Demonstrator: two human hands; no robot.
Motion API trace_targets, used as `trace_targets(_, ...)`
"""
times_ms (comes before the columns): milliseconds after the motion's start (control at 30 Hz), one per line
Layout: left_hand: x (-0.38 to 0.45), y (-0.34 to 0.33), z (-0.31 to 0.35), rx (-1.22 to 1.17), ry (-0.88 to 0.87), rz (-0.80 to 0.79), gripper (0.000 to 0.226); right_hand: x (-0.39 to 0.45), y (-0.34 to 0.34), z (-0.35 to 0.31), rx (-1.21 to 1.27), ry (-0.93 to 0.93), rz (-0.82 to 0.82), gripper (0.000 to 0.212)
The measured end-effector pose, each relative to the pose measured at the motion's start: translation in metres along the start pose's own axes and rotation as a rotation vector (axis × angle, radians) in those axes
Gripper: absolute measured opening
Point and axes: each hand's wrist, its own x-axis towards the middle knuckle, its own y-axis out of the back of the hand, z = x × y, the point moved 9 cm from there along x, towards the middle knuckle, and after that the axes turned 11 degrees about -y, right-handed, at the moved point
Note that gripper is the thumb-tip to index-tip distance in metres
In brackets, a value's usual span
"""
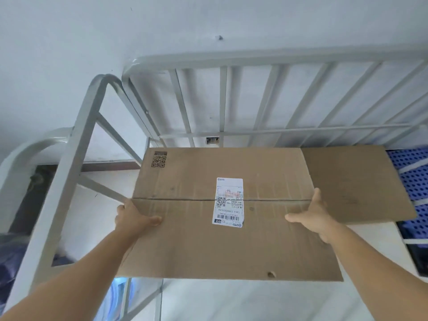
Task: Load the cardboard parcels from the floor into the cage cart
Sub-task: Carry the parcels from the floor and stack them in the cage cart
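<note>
Forearms reaching up from the lower corners of the frame. Left hand (133, 220) clamped on the left edge of a large parcel (196, 239), thumb lying on top. Right hand (317, 216) clamped on the right edge, thumb likewise on top, other fingers hidden under the edge. Parcel held level at mid-frame, flaps meeting along a centre seam, white label (228, 202) stuck across that seam, printed QR code (158, 161) near its upper left corner. Second parcel (352, 181) just behind and right, partly covered by the first. Blue perforated panel (414, 179) at the right edge of the frame. Grey barred cage cart (222, 96) beyond, side frame at left, back rails across the upper frame. Pale wall (92, 31) farthest, filling the top.
</note>
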Motion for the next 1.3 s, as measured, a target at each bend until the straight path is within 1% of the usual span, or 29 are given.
trace_targets(133,0.026,-0.027,-0.025,0.021,0.059,-0.008,0.09,0.047,-0.034,-0.006,-0.044,-0.006,-0.02,0.128)
trace_targets(300,0.065,-0.057,-0.046,0.042,0.092,-0.013,0.09,0.1,-0.07,-0.013,-0.042,-0.026,-0.045,0.125)
trace_targets(467,0.1,-0.095,-0.046,0.06,0.093,-0.006,0.096,0.153,-0.084,-0.018,-0.013,-0.019,0.005,0.12)
trace_targets(533,0.137,-0.144,-0.066,0.059,0.111,-0.03,0.094,0.213,-0.112,-0.005,-0.056,-0.052,0.005,0.12)
trace_targets(600,0.143,-0.149,-0.053,0.05,0.079,-0.034,0.095,0.217,-0.109,-0.006,-0.027,-0.069,0.02,0.121)
trace_targets(667,0.165,-0.176,-0.057,0.074,0.075,-0.034,0.096,0.248,-0.113,-0.003,-0.049,-0.059,0.058,0.119)
trace_targets(767,0.175,-0.177,-0.051,0.061,0.048,-0.024,0.101,0.251,-0.111,-0.009,-0.035,-0.039,0.083,0.12)
trace_targets(900,0.183,-0.173,-0.05,0.057,0.005,-0.007,0.105,0.25,-0.11,-0.019,-0.078,0.019,0.109,0.123)
trace_targets(1133,0.205,-0.199,-0.055,0.005,-0.047,-0.006,0.098,0.277,-0.129,-0.017,-0.087,0.066,0.138,0.123)
trace_targets(1300,0.212,-0.212,-0.063,0.026,-0.041,-0.014,0.102,0.29,-0.13,-0.018,-0.117,0.101,0.149,0.12)
